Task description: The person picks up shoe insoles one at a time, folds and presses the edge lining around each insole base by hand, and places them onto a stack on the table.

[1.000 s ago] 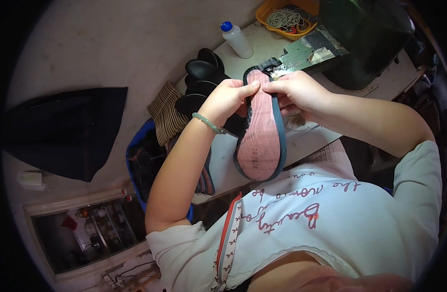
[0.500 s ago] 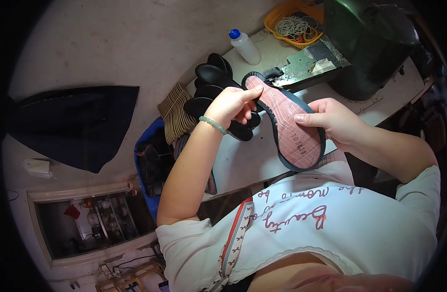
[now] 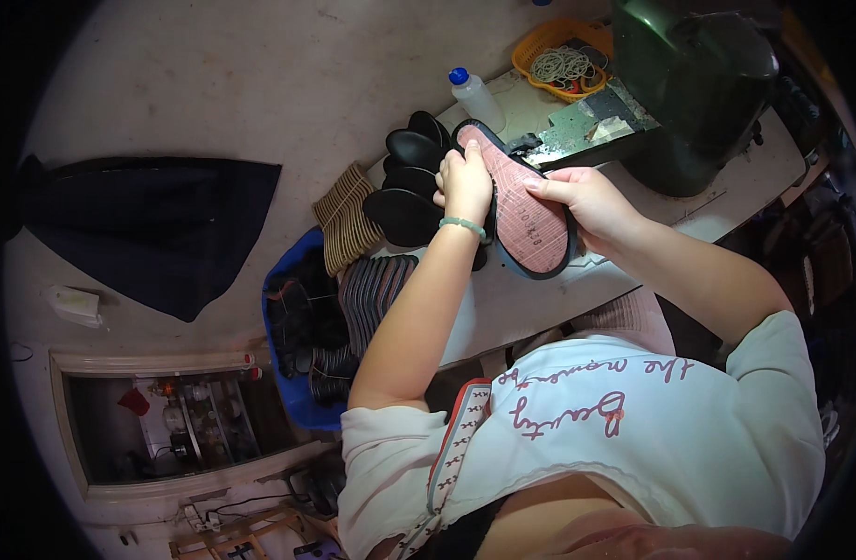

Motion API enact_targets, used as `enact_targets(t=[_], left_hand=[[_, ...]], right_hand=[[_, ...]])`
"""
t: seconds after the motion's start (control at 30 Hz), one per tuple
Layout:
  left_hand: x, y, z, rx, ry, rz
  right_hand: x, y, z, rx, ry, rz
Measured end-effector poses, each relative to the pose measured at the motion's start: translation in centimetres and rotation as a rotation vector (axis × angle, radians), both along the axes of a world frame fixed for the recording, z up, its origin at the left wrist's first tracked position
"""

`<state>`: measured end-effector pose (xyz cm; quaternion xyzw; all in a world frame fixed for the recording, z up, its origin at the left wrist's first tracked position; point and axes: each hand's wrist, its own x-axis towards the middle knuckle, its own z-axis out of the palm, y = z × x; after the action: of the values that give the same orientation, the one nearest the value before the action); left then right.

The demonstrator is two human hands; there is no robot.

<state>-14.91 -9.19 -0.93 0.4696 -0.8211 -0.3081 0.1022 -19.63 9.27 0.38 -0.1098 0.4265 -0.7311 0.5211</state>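
A shoe sole (image 3: 532, 219) with a pink, cross-lined face and a dark rim is held up over the table, its narrow end pointing away to the left. My left hand (image 3: 466, 185), with a green bead bracelet at the wrist, grips its left edge, thumb laid on the pink face near the narrow end. From the right, my right hand (image 3: 591, 207) pinches the wider part, thumb on top and fingers beneath, partly hidden. Beyond my left hand stand several black sole pieces (image 3: 400, 217). To their left leans a stack of tan striped pieces (image 3: 344, 219).
A green machine (image 3: 694, 103) stands on the white table (image 3: 465, 327) at the far right. Behind are a bottle with a blue cap (image 3: 480, 99) and an orange basket (image 3: 528, 49) of cord. A blue tub (image 3: 308, 411) of dark pieces sits left of the table.
The sole has tilted and come slightly left. My left hand has turned and closed farther round its edge, while my right thumb sits nearer the sole's right edge. The whole view has shifted a little.
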Motion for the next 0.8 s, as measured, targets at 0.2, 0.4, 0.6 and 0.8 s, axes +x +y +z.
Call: enact_targets(t=[0.2, 0.4, 0.6, 0.8], left_hand=[[-0.5, -0.5, 0.9, -0.126, -0.047, 0.034], [0.2, -4.9, -2.1, 0.344, 0.263, -0.026], [1.1, -2.1, -1.3, 0.428, 0.378, -0.16], [1.0, -1.4, -0.5, 0.539, 0.459, -0.073]], right_hand=[[2.7, 1.3, -0.8, 0.052, -0.021, 0.015], [3.3, -1.4, -1.2, 0.007, -0.036, -0.078], [2.0, -2.4, -1.0, 0.043, -0.045, -0.093], [3.4, -1.6, -0.1, 0.036, -0.079, 0.011]])
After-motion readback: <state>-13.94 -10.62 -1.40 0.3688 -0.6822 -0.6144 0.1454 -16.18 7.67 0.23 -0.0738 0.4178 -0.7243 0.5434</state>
